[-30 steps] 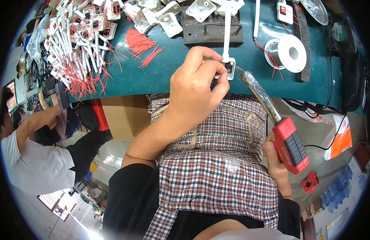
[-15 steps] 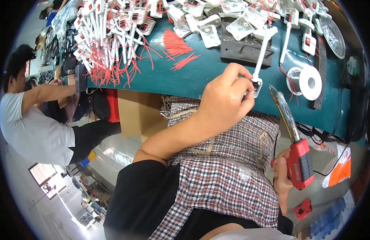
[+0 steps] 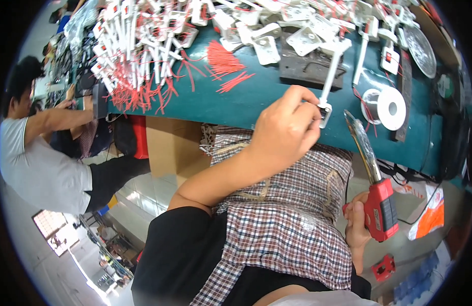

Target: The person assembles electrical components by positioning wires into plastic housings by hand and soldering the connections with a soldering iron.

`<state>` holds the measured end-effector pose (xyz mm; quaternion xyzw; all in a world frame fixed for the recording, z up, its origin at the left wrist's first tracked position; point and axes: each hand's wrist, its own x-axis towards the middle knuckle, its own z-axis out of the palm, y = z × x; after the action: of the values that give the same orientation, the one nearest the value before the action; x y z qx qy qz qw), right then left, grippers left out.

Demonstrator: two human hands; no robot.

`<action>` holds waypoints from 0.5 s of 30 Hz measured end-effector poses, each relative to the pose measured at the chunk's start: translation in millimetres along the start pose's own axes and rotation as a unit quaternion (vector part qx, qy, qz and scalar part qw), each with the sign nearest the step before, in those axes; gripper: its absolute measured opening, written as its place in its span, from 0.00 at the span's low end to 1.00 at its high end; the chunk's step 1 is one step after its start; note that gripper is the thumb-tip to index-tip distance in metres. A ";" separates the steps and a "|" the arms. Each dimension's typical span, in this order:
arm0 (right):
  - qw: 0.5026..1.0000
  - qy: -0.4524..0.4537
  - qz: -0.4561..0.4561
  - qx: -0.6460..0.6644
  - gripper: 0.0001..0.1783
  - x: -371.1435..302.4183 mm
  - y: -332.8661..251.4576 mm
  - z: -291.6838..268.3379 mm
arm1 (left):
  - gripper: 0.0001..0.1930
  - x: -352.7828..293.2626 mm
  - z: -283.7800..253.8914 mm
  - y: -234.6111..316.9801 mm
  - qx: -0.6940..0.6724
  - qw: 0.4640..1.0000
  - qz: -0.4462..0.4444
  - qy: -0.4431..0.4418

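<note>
My left hand (image 3: 287, 125) pinches the near end of a white plastic part with a long stem (image 3: 331, 71) over the table's front edge. A small dark piece sits in that end, partly behind my fingers. The stem slants up and away toward a dark metal block (image 3: 297, 69). In my right hand (image 3: 356, 227) is a red and black soldering gun (image 3: 381, 211), held by its grip, with a finger near the trigger. Its long metal nose points up and left. The tip is a short way right of the white part, apart from it.
Right of the gun's tip stands a spool of solder wire (image 3: 391, 108). White parts with red wires (image 3: 134, 46) are heaped at the back left, beside loose red wires (image 3: 223, 57). A round dish (image 3: 419, 48) lies back right. A person (image 3: 47, 158) sits at left, near a cardboard box (image 3: 162, 140).
The whole view has shifted slightly. Both hands keep their holds, and the soldering gun's tip stays near the white part with hardly any change in the gap.
</note>
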<state>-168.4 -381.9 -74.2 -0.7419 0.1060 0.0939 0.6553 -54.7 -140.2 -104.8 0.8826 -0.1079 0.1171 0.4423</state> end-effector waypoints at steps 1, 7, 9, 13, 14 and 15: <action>1.000 0.010 0.003 -0.007 0.05 0.3 0.9 -1.8 | 0.06 0.0 -0.8 0.7 0.002 1.000 -0.012 -0.001; 0.996 -0.045 -0.027 -0.066 0.07 -1.0 7.4 -7.7 | 0.06 1.3 -3.7 -1.2 0.026 1.000 0.006 -0.009; 0.997 -0.043 -0.021 -0.068 0.07 -1.2 5.6 -7.1 | 0.06 1.7 -3.3 -0.9 0.035 0.999 0.008 -0.017; 0.997 -0.038 -0.021 -0.057 0.07 -1.2 5.6 -7.5 | 0.07 1.7 -2.0 -0.3 0.048 0.998 0.015 -0.023; 0.997 -0.038 -0.023 -0.056 0.07 -0.8 5.0 -7.7 | 0.07 2.0 -1.8 -0.1 0.052 0.998 0.019 -0.023; 0.997 -0.042 -0.023 -0.054 0.07 -0.1 4.4 -7.0 | 0.07 1.5 -2.1 0.2 0.055 0.998 0.017 -0.022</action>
<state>-169.8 -389.4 -77.5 -0.7741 0.0563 0.1151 0.6199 -53.6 -138.7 -103.0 0.9059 -0.1260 0.1113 0.3886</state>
